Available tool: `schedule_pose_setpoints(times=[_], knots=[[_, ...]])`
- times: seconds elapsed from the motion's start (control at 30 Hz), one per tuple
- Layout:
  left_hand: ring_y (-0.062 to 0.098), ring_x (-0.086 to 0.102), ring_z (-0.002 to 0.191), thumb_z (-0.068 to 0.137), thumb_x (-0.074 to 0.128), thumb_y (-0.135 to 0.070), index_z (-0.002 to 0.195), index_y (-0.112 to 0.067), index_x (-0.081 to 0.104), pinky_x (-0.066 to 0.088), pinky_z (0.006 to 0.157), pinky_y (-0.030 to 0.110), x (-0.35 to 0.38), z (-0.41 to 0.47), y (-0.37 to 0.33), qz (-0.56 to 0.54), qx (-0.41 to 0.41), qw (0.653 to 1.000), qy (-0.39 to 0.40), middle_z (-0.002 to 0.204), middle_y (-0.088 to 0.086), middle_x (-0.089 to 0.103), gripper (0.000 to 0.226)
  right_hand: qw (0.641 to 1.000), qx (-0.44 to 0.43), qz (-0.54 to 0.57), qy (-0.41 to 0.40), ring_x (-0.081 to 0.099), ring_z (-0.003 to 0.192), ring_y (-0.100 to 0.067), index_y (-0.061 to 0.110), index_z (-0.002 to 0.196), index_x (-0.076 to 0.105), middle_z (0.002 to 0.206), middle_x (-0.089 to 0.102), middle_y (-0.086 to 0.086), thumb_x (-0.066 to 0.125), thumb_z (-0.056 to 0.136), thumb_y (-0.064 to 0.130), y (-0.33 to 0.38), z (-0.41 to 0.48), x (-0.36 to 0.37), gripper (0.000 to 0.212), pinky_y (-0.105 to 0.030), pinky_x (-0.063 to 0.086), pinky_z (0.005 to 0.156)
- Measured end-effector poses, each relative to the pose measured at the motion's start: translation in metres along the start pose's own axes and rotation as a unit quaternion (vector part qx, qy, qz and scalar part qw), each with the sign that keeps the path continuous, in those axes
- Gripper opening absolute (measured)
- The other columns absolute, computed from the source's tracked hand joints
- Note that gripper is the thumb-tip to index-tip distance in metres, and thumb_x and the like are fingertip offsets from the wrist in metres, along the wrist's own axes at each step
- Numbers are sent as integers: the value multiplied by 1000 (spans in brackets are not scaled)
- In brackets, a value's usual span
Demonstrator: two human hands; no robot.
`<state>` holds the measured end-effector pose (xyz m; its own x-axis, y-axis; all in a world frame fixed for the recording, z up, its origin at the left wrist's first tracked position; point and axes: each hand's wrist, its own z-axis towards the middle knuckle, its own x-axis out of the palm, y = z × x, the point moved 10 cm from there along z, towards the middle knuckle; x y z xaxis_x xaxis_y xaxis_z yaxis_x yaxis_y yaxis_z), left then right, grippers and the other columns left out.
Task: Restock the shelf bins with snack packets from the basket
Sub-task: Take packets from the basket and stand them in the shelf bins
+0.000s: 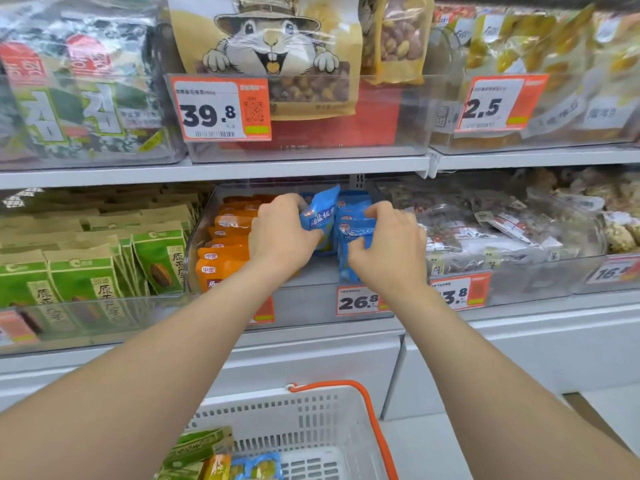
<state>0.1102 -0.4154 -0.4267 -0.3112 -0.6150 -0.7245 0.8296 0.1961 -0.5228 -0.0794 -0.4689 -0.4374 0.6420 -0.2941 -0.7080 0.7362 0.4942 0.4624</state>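
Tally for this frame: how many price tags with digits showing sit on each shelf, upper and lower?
Upper shelf: 2 (39.8 tag, 2.5 tag)
Lower shelf: 3 (26.8 tag, partly covered tag ending 3.8, tag starting 16 at the frame edge)
Total: 5
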Motion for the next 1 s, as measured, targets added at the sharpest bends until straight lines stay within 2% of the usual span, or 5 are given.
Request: schedule_pose_setpoints(times=[0.27, 0.5, 0.67, 0.83, 1.0], knots=[[32, 64, 84, 72, 78, -47, 70, -22, 57, 42, 62, 32, 14, 24, -2, 8, -51, 998, 45, 81, 3, 64, 33, 997, 7, -80, 6, 50, 114, -31, 20, 116, 57, 113, 67, -3, 55, 86, 29, 0, 6, 8, 32, -45, 34, 97], [27, 60, 97, 58, 74, -60, 93, -27, 65, 50, 100, 49, 26, 37, -3, 84, -90, 985, 119, 96, -2, 65, 49, 988, -14, -152, 9, 54, 111, -30, 17, 110, 61, 111, 67, -5, 53, 86, 32, 5, 15, 21, 29, -47, 32, 94], [26, 61, 122, 76, 83, -32, 128, -30, 67, 51, 102, 40, 31, 42, -3, 90, -65, 984, 142, 126, -2, 63, 55, 979, -56, -185, 63, 44, 140, -32, 16, 133, 58, 147, 55, -14, 32, 90, 45, 8, 17, 48, 57, -55, 27, 109], [32, 56, 125, 89, 79, -35, 128, -22, 63, 42, 109, 49, 37, 46, -12, 119, -9, 980, 159, 122, 3, 60, 44, 961, -66, -218, 157, 21, 155, -32, 27, 160, 31, 168, 27, -13, 23, 91, 70, 2, 14, 65, 82, -63, 1, 118], [29, 63, 102, 88, 82, -35, 113, -18, 66, 53, 90, 43, 55, 50, 2, 128, 4, 968, 216, 110, 4, 68, 34, 958, -51, -224, 174, 25, 153, -34, 24, 159, 32, 159, 40, -15, 31, 94, 61, -1, 15, 65, 75, -63, 2, 122]])
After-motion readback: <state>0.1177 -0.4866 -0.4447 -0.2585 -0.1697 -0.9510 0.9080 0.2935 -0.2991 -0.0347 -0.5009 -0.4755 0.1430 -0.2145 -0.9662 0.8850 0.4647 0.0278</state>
